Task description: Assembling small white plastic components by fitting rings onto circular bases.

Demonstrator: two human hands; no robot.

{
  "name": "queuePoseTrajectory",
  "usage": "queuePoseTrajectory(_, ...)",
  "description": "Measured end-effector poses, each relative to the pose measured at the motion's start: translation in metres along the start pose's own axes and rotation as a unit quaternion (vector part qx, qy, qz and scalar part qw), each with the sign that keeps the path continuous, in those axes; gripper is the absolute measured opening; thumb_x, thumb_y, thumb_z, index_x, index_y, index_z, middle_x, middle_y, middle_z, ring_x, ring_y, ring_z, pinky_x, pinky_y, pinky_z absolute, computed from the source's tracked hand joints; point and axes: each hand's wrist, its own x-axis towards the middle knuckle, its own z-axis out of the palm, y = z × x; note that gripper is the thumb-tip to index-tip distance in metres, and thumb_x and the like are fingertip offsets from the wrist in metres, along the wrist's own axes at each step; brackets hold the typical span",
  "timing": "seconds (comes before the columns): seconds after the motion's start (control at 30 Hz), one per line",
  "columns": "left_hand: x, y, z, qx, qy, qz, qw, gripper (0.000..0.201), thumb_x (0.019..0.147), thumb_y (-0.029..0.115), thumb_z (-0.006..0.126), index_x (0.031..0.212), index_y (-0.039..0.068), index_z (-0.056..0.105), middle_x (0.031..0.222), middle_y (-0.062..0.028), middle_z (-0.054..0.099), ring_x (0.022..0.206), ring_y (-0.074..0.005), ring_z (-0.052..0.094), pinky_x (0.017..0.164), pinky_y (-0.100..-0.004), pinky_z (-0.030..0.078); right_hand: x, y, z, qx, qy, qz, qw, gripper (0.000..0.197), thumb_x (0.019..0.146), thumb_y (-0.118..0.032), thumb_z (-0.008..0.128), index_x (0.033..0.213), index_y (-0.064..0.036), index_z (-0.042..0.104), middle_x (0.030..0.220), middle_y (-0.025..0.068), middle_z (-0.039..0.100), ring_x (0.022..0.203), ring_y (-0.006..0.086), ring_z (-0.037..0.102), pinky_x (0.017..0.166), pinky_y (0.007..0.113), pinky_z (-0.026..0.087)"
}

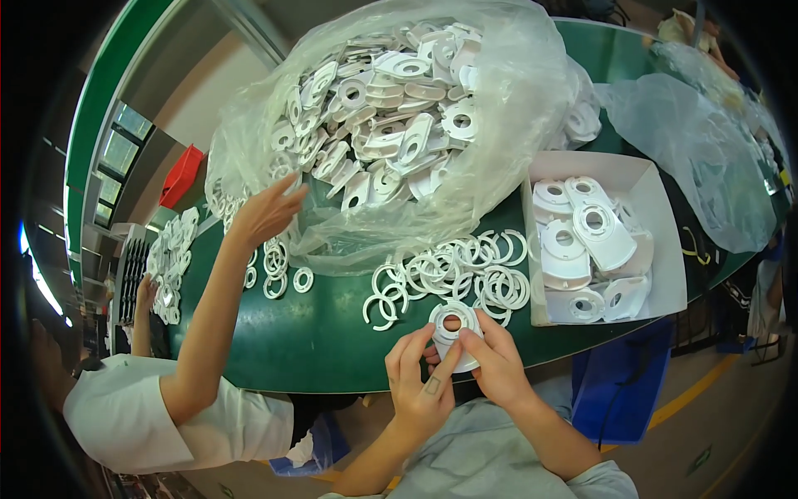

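Note:
A white plastic part (445,335) with a round hole and a flat tab is held between my two hands at the table's near edge. My left hand (418,378) grips its left side, and one finger lies across its lower face. On the other side my right hand (500,366) pinches the part, thumb on top near the hole. Just beyond my hands lie loose white rings (449,270), some closed and some C-shaped. To the right stands a white box (673,274) with several similar white parts (600,234) in it.
A big clear plastic bag (515,108) full of white parts (407,141) covers the far middle of the green table (332,349). At left a co-worker's hand (270,209) reaches toward it. A blue bin (619,391) sits below the right edge; a red bin (181,176) is far left.

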Motion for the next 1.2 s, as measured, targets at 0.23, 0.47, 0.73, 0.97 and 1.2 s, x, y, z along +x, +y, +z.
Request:
queuePoseTrajectory(0.23, -0.003, -0.006, -0.001, 0.046, -0.007, -0.009, 0.999, 0.055, 0.062, -0.013, 0.055, 0.105, 0.017, 0.071, 0.123, -0.0150, 0.052, 0.108, -0.0321, 0.048, 0.089, -0.0377, 0.042, 0.002, -0.001, -0.002, 0.051, -0.003, 0.015, 0.999, 0.031, 0.095, -0.010, 0.043, 0.124, 0.0020, 0.043, 0.112, 0.0146, 0.058, 0.095, 0.0270, 0.064, 0.083, 0.036, 0.053)
queuePoseTrajectory(0.47, 0.002, -0.005, -0.002, 0.009, -0.006, -0.033, 0.999, 0.060, 0.057, -0.016, 0.056, 0.103, 0.019, 0.072, 0.121, -0.0117, 0.053, 0.108, -0.0301, 0.048, 0.068, -0.0275, 0.047, 0.001, -0.003, -0.001, 0.037, 0.000, 0.022, 0.999, 0.031, 0.096, -0.010, 0.041, 0.125, 0.0026, 0.042, 0.114, 0.0149, 0.057, 0.096, 0.0283, 0.063, 0.084, 0.036, 0.053)
queuePoseTrajectory(0.73, 0.009, -0.009, -0.009, -0.066, -0.017, 0.021, 0.997, 0.049, 0.063, -0.012, 0.058, 0.106, 0.010, 0.069, 0.116, -0.0141, 0.053, 0.099, -0.0274, 0.053, 0.070, -0.0278, 0.047, 0.001, 0.005, -0.003, -0.025, 0.043, -0.020, 0.999, 0.028, 0.097, -0.011, 0.040, 0.121, 0.0035, 0.045, 0.107, 0.0155, 0.059, 0.090, 0.0270, 0.064, 0.079, 0.037, 0.054)
queuePoseTrajectory(0.97, 0.026, -0.013, -0.019, -0.417, -0.035, -0.317, 0.851, 0.029, 0.078, -0.006, 0.063, 0.106, -0.002, 0.065, 0.094, -0.0100, 0.058, 0.076, -0.0136, 0.056, 0.063, -0.0255, 0.047, -0.006, -0.006, 0.001, 0.010, -0.014, -0.014, 1.000, 0.028, 0.098, -0.017, 0.042, 0.116, 0.0039, 0.046, 0.104, 0.0160, 0.060, 0.082, 0.0254, 0.064, 0.070, 0.037, 0.056)
queuePoseTrajectory(1.2, 0.026, -0.015, -0.020, -0.407, -0.005, -0.284, 0.868, 0.017, 0.082, -0.009, 0.059, 0.097, -0.008, 0.066, 0.094, -0.0119, 0.060, 0.074, -0.0127, 0.058, 0.061, -0.0216, 0.048, -0.007, 0.000, 0.001, -0.038, -0.030, -0.061, 0.997, 0.028, 0.096, -0.018, 0.048, 0.114, 0.0039, 0.048, 0.104, 0.0146, 0.060, 0.084, 0.0242, 0.064, 0.073, 0.036, 0.054)
